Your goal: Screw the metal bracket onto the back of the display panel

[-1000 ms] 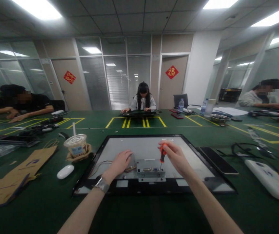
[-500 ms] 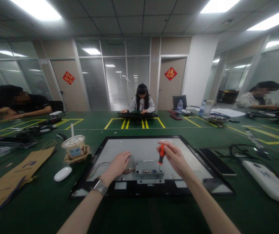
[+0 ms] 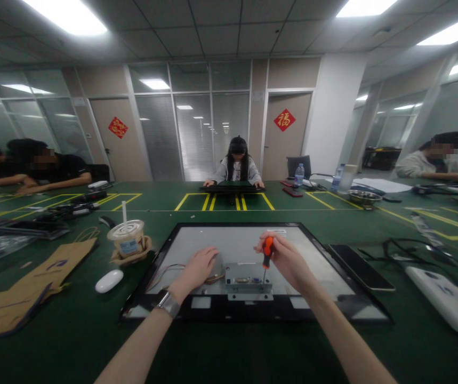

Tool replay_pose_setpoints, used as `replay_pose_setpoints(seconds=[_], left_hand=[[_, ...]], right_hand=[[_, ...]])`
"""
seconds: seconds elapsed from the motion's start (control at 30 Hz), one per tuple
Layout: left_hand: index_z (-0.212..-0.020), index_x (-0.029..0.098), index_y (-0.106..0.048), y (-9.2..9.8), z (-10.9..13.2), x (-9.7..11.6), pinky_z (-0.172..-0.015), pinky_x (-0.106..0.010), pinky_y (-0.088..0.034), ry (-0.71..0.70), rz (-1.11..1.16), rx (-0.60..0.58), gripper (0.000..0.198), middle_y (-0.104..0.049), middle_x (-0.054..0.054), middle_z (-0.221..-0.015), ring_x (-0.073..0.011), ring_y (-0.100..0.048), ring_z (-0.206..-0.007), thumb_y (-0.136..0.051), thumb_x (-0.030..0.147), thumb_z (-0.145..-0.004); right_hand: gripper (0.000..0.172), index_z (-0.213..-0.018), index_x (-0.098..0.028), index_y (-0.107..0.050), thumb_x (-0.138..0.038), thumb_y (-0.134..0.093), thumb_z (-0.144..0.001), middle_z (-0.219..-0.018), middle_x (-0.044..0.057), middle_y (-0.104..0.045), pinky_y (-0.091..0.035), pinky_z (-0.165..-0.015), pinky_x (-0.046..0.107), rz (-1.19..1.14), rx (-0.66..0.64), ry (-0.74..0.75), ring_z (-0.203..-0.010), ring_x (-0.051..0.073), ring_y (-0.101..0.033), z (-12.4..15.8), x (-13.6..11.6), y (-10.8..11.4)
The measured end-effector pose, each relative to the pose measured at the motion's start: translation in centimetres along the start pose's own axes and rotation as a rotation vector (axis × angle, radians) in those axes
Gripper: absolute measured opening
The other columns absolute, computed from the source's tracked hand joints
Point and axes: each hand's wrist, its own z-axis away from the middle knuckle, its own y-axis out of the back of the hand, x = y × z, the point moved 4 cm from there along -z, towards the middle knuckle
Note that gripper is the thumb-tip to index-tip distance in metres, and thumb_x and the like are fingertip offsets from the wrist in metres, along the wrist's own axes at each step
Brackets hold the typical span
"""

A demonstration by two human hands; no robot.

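Note:
In the head view a display panel (image 3: 236, 242) with a black frame lies flat before me, pale back up. A metal bracket (image 3: 248, 288) with connector ports stands near its front edge. My right hand (image 3: 287, 256) is closed around an orange and black screwdriver (image 3: 267, 250), held nearly upright. Its shaft reaches down to the right part of the bracket; the tip's exact contact is too small to tell. My left hand (image 3: 200, 266) rests on the panel left of the bracket, fingers stretched out, over thin wires (image 3: 165, 271) that it partly covers.
On the left are a drink cup (image 3: 127, 240) in a carton holder, a white mouse (image 3: 109, 281) and a paper bag (image 3: 53, 274). A black phone (image 3: 360, 266), a white device (image 3: 444, 298) and cables lie right. A person (image 3: 236, 165) sits opposite; others work at both sides.
The whole scene has shifted slightly right in view. My hands and the screwdriver keep nearly the same places at the bracket. The person opposite has moved one hand outward along their dark panel.

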Motion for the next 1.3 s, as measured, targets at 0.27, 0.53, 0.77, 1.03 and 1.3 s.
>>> replay_pose_setpoints(seconds=[0.27,0.53,0.77,1.03,1.3], left_hand=[[-0.126,0.016,-0.055,0.2,0.0,0.3,-0.111,-0.036,-0.033,0.003,-0.005,-0.018,0.039,-0.052,-0.01,-0.138,-0.0201,-0.047,-0.127,-0.037,0.02,-0.092],[-0.127,0.015,-0.055,0.2,0.0,0.3,-0.11,-0.038,-0.034,0.012,-0.012,-0.02,0.039,-0.052,-0.009,-0.137,-0.0215,-0.048,-0.126,-0.037,0.021,-0.093],[-0.127,0.015,-0.055,0.1,0.1,0.2,-0.11,-0.038,-0.034,-0.002,-0.016,-0.007,0.039,-0.052,-0.009,-0.138,-0.0209,-0.048,-0.126,-0.038,0.021,-0.093],[-0.127,0.017,-0.055,-0.1,0.1,-0.1,-0.11,-0.039,-0.035,-0.012,-0.01,0.001,0.039,-0.052,-0.008,-0.138,-0.0209,-0.048,-0.126,-0.037,0.021,-0.093],[-0.127,0.014,-0.055,0.3,0.2,0.6,-0.11,-0.037,-0.034,-0.011,-0.028,-0.007,0.039,-0.053,-0.01,-0.137,-0.0205,-0.048,-0.126,-0.038,0.019,-0.092]], right_hand=[[0.027,-0.089,-0.023,-0.065,-0.049,-0.061,-0.085,-0.079,0.002,-0.063,-0.048,-0.076,0.032,0.189,0.121,0.097,-0.08,0.019,-0.058,-0.2,0.0,1.5],[0.023,-0.088,-0.023,-0.065,-0.045,-0.062,-0.084,-0.087,0.003,-0.062,-0.049,-0.076,0.033,0.317,0.095,0.104,-0.085,0.02,-0.059,0.1,-0.2,0.8],[0.03,-0.103,-0.023,-0.063,-0.047,-0.049,-0.092,-0.087,0.004,-0.064,-0.049,-0.079,0.035,0.269,0.041,0.101,-0.089,0.021,-0.06,0.1,0.0,0.3],[0.028,-0.104,-0.024,-0.066,-0.039,-0.067,-0.081,-0.091,0.002,-0.062,-0.052,-0.072,0.029,0.367,-0.079,0.028,-0.084,0.018,-0.061,0.5,-1.2,0.2],[0.043,-0.117,-0.023,-0.062,-0.039,-0.069,-0.078,-0.111,0.01,-0.069,-0.053,-0.088,0.046,0.393,-0.031,0.011,-0.095,0.025,-0.068,0.0,-1.6,1.8]])
